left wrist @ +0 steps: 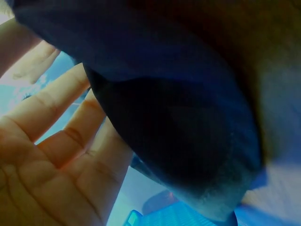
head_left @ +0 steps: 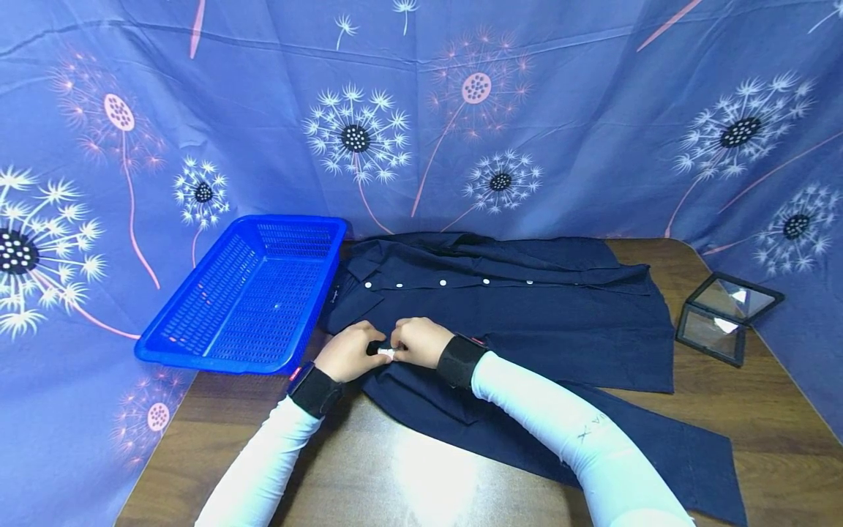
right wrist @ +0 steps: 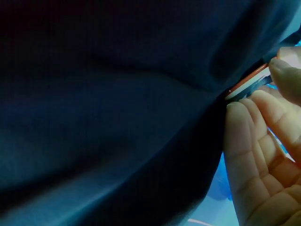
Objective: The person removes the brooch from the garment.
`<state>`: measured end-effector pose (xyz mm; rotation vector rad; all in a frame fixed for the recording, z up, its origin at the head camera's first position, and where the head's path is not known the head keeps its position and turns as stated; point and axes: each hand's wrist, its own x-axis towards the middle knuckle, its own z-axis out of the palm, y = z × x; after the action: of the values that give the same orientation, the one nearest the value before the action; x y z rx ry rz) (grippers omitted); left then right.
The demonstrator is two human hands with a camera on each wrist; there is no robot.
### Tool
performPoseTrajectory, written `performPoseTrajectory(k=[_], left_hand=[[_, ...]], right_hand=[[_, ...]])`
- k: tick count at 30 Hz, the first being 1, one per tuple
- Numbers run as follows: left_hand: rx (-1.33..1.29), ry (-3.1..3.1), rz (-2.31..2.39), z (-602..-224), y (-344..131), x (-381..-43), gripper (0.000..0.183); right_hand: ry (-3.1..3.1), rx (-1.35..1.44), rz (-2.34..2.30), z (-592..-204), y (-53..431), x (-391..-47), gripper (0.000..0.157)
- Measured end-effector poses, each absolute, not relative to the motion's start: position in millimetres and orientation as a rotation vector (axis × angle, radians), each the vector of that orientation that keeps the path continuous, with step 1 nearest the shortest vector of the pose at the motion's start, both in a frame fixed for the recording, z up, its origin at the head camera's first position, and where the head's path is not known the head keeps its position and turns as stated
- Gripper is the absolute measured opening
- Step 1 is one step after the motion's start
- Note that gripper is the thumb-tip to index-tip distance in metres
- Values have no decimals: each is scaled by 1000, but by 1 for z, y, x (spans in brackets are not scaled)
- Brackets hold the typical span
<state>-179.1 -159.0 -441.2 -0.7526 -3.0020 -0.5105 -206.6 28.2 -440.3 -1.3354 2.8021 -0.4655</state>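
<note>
A navy shirt (head_left: pixel 500 315) with a row of white buttons lies spread on the wooden table, collar to the left. At its near shoulder, both hands meet over a small white strip (head_left: pixel 386 354). My left hand (head_left: pixel 349 353) pinches it from the left and my right hand (head_left: pixel 421 342) from the right. In the right wrist view, the strip (right wrist: pixel 249 84) shows a reddish edge and lies between fingertips by the cloth; its kind is unclear. Dark cloth (left wrist: pixel 178 127) covers the left fingertips in the left wrist view.
A blue plastic basket (head_left: pixel 227 364) stands left of the shirt, close to the collar. A hinged black frame with clear panels (head_left: pixel 714 333) lies at the right. Behind the table hangs a blue dandelion-print cloth (head_left: pixel 579 132).
</note>
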Motion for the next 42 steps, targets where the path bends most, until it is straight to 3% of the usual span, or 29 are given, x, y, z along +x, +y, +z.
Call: performPoseTrajectory(k=[27, 42], left_hand=[[-710, -2975, -439, -450, -155, -179, 39], [-726, -2933, -432, -449, -154, -178, 34]], right_hand=[[2856, -1454, -275, -444, 22, -202, 12], [2854, -1707, -136, -441, 22, -195, 9]])
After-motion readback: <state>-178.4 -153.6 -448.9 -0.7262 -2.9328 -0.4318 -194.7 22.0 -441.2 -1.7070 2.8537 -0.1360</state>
